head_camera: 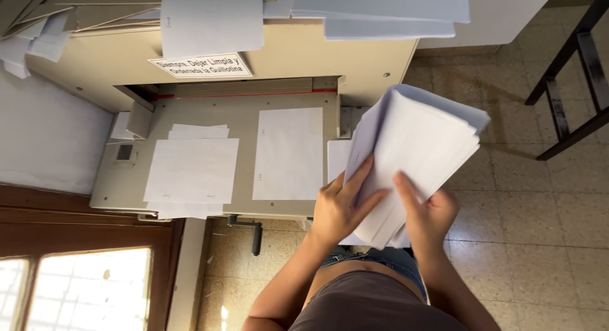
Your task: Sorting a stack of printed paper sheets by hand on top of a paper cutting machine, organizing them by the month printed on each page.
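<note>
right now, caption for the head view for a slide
Both hands, left hand and right hand, hold a stack of white paper beside a paper cutter.

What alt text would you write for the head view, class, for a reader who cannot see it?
Both hands, left hand and right hand, hold a thick stack of white paper beside a beige paper cutter, whose bed carries several loose white sheets.

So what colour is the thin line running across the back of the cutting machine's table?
Red thin line, seen in the head view.
</note>
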